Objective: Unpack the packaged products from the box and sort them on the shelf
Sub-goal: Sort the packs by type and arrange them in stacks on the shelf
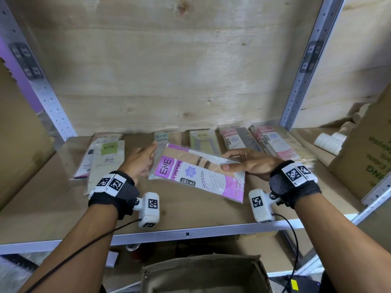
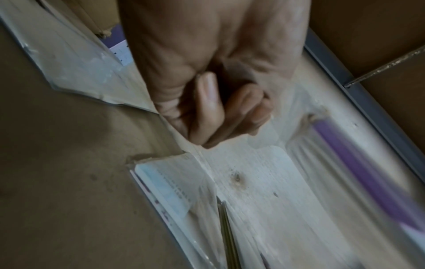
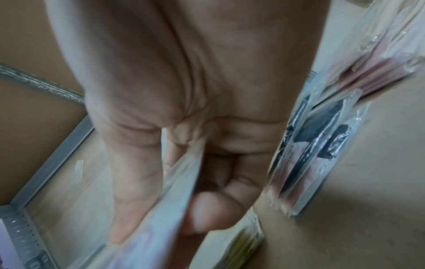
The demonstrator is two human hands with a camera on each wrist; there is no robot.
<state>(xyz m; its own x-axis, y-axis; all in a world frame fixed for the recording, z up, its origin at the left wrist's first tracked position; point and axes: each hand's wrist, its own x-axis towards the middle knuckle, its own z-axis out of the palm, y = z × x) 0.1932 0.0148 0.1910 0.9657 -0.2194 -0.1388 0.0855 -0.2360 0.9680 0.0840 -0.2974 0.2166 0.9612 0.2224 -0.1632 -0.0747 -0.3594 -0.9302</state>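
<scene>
A purple ENE stocking pack point(image 1: 198, 176) hovers tilted just above the brown shelf board point(image 1: 190, 214). My right hand point(image 1: 243, 161) pinches its right end, thumb on top and fingers beneath; the right wrist view shows the pack's edge point(image 3: 161, 209) running between them. My left hand point(image 1: 141, 160) is blurred beside the pack's left edge, fingers loosely curled, and I see nothing held in it point(image 2: 218, 112). Along the back lie a green pack point(image 1: 109, 153), a teal pack point(image 1: 161, 137), an olive pack point(image 1: 202, 138) and pink packs point(image 1: 273, 142). The open cardboard box point(image 1: 203, 275) sits below the shelf.
A large cardboard box point(image 1: 364, 157) and white rolls point(image 1: 330, 140) fill the right end of the shelf. Cardboard point(image 1: 19, 134) stands at the left. Metal uprights point(image 1: 296, 92) frame the bay, plywood backs it, and bare board lies in front of the packs.
</scene>
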